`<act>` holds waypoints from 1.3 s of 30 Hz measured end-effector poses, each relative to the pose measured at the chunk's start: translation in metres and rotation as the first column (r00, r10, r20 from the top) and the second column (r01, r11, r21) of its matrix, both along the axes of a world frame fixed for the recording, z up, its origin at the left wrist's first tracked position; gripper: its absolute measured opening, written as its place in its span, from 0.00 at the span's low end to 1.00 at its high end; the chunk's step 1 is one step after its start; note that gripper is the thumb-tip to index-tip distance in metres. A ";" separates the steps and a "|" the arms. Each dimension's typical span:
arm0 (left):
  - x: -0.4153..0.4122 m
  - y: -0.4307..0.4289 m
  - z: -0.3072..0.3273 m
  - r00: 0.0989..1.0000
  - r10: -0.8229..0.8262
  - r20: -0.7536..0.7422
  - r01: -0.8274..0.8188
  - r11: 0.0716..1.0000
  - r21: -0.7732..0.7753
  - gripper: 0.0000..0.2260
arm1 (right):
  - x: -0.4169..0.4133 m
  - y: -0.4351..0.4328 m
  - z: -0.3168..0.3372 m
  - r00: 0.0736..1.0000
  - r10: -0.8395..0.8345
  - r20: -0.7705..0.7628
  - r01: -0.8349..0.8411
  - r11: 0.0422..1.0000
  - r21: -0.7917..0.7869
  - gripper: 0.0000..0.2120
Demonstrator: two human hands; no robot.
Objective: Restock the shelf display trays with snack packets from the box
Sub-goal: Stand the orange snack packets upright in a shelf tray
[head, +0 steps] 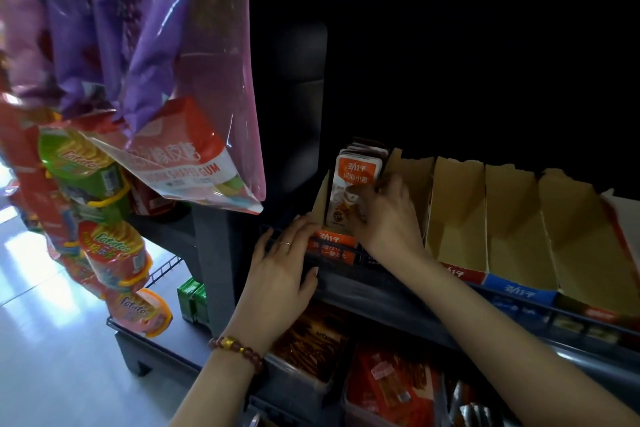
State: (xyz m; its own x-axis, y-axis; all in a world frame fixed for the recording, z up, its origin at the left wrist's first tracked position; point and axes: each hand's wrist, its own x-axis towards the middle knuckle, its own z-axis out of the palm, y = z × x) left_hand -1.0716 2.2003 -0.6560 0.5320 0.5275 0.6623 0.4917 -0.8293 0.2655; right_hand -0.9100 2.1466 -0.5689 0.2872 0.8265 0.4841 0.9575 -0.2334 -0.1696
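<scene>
Orange-and-white snack packets (353, 177) are stood upright in the leftmost brown cardboard display tray (320, 199) and gripped by the right hand (384, 215). The tray front is steadied by the flat, straight-fingered left hand (280, 267). The neighbouring cardboard trays (457, 211) are seen empty, so most restocking is judged left.

Your right hand (384, 215) grips the upright packets (353, 180) in the leftmost tray (332, 246) (orange front). Your left hand (282, 267) rests flat against that tray's front at the shelf (374, 291) edge. More cardboard trays (457, 218) stand in a row to its right.
</scene>
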 end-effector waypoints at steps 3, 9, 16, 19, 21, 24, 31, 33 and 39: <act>0.000 0.000 0.000 1.000 0.002 0.004 -0.002 1.000 -0.003 0.25 | -0.003 -0.002 0.002 0.996 -0.028 -0.081 0.023 0.998 -0.066 0.23; -0.001 -0.001 0.001 1.000 0.009 -0.004 -0.009 1.000 -0.009 0.25 | -0.010 0.003 0.007 0.989 -0.034 -0.143 0.008 0.984 -0.176 0.25; -0.001 -0.002 0.002 1.000 0.010 -0.011 -0.010 1.000 -0.013 0.25 | -0.010 0.009 0.003 0.989 -0.018 -0.146 -0.003 0.990 -0.139 0.25; -0.001 -0.002 0.002 1.000 0.004 -0.011 -0.004 1.000 -0.022 0.26 | -0.011 0.008 0.003 0.990 -0.023 -0.137 0.003 0.989 -0.146 0.26; -0.001 -0.001 0.003 1.000 0.006 -0.019 -0.006 1.000 -0.020 0.26 | -0.012 0.005 0.005 0.989 -0.019 -0.146 -0.002 0.991 -0.136 0.27; -0.004 -0.002 0.006 0.996 0.028 -0.080 -0.027 1.000 0.011 0.28 | -0.013 -0.008 0.011 0.983 0.020 -0.180 -0.032 0.997 -0.066 0.24; -0.037 -0.038 0.025 0.982 -0.090 -0.168 0.114 0.984 0.136 0.18 | -0.021 -0.065 0.006 0.833 0.520 -0.187 -0.471 0.845 0.254 0.07; -0.053 -0.060 0.022 0.951 -0.167 -0.262 0.212 0.965 0.155 0.13 | -0.029 -0.089 -0.005 0.758 0.617 -0.212 -0.593 0.787 0.171 0.07; -0.114 -0.111 -0.006 0.828 -0.267 -0.492 0.263 0.962 -0.079 0.13 | -0.060 -0.142 -0.075 0.656 0.675 -0.339 -0.749 0.637 -0.181 0.08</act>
State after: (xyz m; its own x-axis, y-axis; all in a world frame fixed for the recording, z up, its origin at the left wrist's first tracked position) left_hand -1.1853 2.0892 -0.6620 0.9071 0.3228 0.2702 0.3206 -0.9457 0.0537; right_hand -0.9699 2.0046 -0.6443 -0.3856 0.9007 0.1999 0.7869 0.4342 -0.4385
